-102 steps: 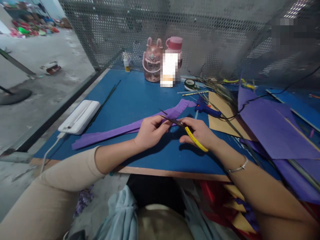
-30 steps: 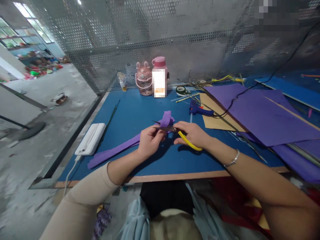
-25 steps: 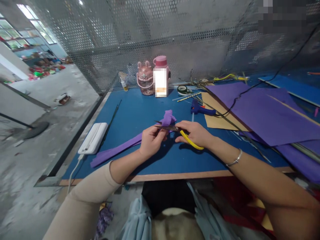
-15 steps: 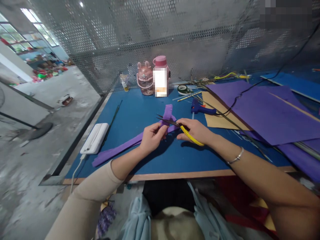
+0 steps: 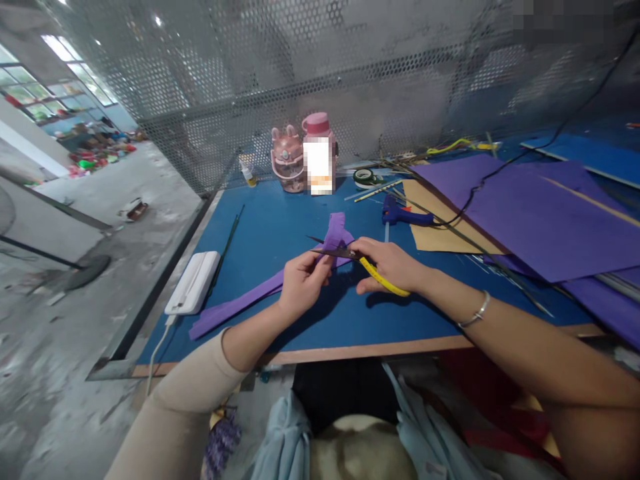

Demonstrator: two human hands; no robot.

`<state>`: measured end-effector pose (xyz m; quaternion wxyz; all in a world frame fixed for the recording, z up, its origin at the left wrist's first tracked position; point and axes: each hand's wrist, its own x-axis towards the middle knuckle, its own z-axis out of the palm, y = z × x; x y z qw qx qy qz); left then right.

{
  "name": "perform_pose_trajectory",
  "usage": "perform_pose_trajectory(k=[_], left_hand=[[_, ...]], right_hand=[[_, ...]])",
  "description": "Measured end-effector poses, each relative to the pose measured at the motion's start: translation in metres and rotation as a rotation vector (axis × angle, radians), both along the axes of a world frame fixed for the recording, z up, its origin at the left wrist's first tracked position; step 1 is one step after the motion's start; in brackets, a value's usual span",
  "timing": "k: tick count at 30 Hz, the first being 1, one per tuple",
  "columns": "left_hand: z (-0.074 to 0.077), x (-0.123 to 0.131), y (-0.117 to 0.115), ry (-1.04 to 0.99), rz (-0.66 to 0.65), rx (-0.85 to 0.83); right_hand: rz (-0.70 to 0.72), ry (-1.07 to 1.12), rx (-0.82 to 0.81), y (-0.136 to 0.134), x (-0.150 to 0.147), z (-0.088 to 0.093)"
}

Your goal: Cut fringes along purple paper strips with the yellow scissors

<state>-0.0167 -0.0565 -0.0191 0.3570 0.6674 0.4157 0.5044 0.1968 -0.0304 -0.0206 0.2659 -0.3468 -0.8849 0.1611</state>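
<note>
**At a blue workbench, scissors meet a ribbon of purple paper**

On the blue table [image 5: 280, 213], set against a perforated metal screen [image 5: 300, 80], a person works a long purple crepe strip [image 5: 245, 303] with both hands. The left hand [image 5: 303, 283] is closed in a pinch, thumb over fingers, holding the strip just short of its far end, which curls upward beyond the knuckles. The strip's other end trails away to the person's left across the tabletop, ending near a white case [image 5: 194, 283]. The right hand [image 5: 393, 267] is wrapped around the yellow handles of the scissors [image 5: 369, 268]. Their dark blades point left, look slightly parted, and sit at the strip right beside the left thumb. A bracelet [image 5: 477, 311] hangs on the right wrist.

The strip appears light, soft and limp, likely to sag, crease or tear under a hard pull. By that reading, a gentle pinch close to the blades, where the left hand already sits, would keep it taut enough to handle.

Behind the hands lie a blue glue gun [image 5: 400, 215], a roll of green tape [image 5: 364, 177], a brown card [image 5: 440, 230] and broad purple sheets [image 5: 540, 213]. Two pink bottles [image 5: 286, 160] stand by the screen, and thin green wires [image 5: 227, 237] lie along the table's left side.
</note>
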Motion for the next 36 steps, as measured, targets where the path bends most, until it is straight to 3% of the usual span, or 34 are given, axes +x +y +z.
perform_pose_trajectory(k=[11,36], left_hand=[[0.0004,-0.0011,-0.0015,-0.002,-0.055,0.014],[0.0050,-0.0003,-0.0007,-0.023,-0.012,0.009]], right_hand=[[0.133,0.109,-0.052,0.0017,-0.0005,0.0023],[0.041,0.057,0.006,-0.0015,-0.0021,-0.0005]])
